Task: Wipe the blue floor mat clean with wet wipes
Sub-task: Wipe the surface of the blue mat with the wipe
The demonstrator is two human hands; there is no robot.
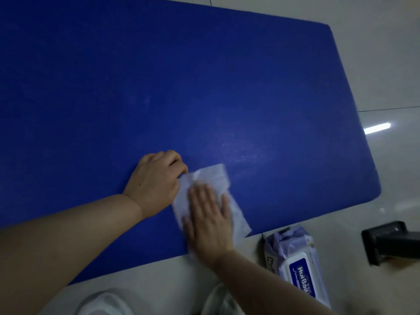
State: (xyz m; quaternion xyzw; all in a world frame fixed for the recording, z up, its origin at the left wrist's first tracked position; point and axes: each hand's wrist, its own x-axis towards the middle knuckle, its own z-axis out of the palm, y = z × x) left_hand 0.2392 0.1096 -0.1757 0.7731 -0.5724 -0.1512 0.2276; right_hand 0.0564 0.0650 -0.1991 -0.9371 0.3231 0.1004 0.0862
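While one blue floor mat (159, 87) lies flat on the tiled floor (386, 64), one white wet wipe (216, 178) is spread near its front edge, under both hands. Right hand (210, 220) presses flat on the wipe, fingers straight; left hand (154, 183), just beside it, pinches the wipe's left edge with curled fingers. One wipes pack (297, 267) lies on the floor right of the hands, label partly readable: "HuiBai".

Mat (159, 87) cut off left.
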